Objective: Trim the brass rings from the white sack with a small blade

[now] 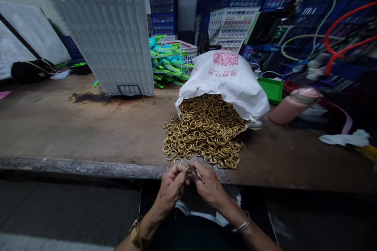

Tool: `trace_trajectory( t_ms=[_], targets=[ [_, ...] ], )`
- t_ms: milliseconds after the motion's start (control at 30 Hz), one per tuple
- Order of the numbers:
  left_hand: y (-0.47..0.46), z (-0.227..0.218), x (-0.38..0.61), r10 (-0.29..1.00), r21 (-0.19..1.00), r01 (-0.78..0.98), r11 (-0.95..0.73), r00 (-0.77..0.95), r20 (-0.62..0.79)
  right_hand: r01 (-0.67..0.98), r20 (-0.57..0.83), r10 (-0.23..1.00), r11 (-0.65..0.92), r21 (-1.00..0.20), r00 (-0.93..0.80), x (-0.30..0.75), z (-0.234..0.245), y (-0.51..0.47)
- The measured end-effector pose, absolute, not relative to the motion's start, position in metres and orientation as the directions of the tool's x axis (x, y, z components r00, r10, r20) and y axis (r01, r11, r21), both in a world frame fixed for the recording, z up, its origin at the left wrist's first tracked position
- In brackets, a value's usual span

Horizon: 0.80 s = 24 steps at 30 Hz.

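Note:
My left hand pinches a small brass-coloured ring between thumb and fingers, at the table's front edge. Close against it, my right hand is closed, its fingertips meeting near the ring. A thin dark bit shows at those fingertips, too small to name. Just beyond both hands lies a heap of similar rings, spilling from the mouth of a white woven sack with red print. One loose ring sits at the near side of the heap, close to my left fingers.
Left of the sack, a tall stack of pale ribbed trays stands on the wooden table. Green and turquoise plastic pieces are piled behind. A pink bottle, a green tray and red hoses are at the right. Crates rise at the back.

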<state>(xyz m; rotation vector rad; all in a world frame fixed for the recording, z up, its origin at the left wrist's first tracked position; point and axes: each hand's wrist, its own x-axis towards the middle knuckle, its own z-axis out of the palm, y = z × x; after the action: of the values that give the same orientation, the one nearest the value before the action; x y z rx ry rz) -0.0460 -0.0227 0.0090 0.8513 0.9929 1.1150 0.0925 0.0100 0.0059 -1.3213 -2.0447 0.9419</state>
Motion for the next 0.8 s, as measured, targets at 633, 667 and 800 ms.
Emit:
trace_trajectory(
  t_ms=[633,667,800],
  targets=[
    [-0.032,0.010,-0.052,0.974,0.945,-0.237,0.226,0.058,-0.218,0.821,0.046,0.906,0.402,-0.405,-0.421,0.083,0.000,0.001],
    [-0.033,0.011,-0.052,0.975,0.946,-0.236,0.222,0.065,-0.213,0.824,0.036,0.906,0.400,-0.401,-0.422,0.083,0.001,0.001],
    [-0.034,0.010,-0.055,0.972,0.935,-0.270,0.232,0.097,-0.213,0.862,-0.029,0.919,0.358,-0.359,-0.394,0.080,0.005,0.001]
  ],
)
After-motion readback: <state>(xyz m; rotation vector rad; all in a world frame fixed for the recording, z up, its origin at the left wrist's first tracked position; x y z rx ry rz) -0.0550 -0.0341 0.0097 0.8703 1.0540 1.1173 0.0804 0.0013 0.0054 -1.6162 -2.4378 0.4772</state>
